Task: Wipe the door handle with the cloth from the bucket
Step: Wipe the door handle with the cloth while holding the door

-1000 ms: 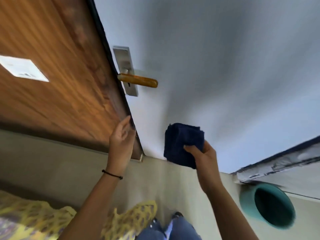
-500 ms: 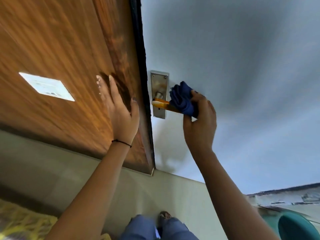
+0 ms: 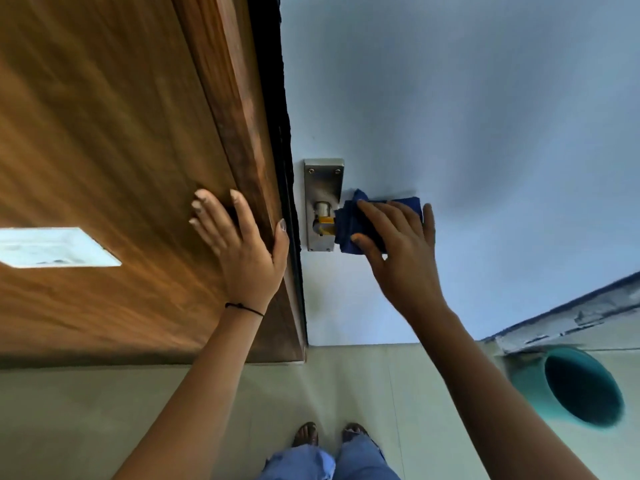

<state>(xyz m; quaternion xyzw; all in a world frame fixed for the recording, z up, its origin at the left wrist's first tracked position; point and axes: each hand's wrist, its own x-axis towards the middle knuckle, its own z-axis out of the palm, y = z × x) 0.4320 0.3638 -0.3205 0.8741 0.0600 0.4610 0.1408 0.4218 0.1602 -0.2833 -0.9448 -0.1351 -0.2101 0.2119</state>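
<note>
A dark blue cloth [image 3: 348, 225] is wrapped over the golden door handle [image 3: 325, 221], whose lever is mostly hidden; only its stub near the steel backplate [image 3: 322, 181] shows. My right hand [image 3: 398, 247] grips the cloth around the lever. My left hand [image 3: 239, 247] lies flat with fingers spread on the brown wooden panel [image 3: 121, 150], its thumb at the panel's dark edge. The teal bucket [image 3: 581, 386] stands on the floor at the lower right, and its inside looks dark.
The handle sits on a pale blue-white door face [image 3: 467, 116]. A white rectangular plate [image 3: 52, 247] is fixed on the wooden panel at the left. Pale floor tiles [image 3: 104, 410] spread below, with my feet [image 3: 329, 434] and blue trouser legs at the bottom centre.
My right hand carried the cloth up from waist height onto the handle and now covers more of the lever. My left hand moved up the wooden panel and stays pressed flat.
</note>
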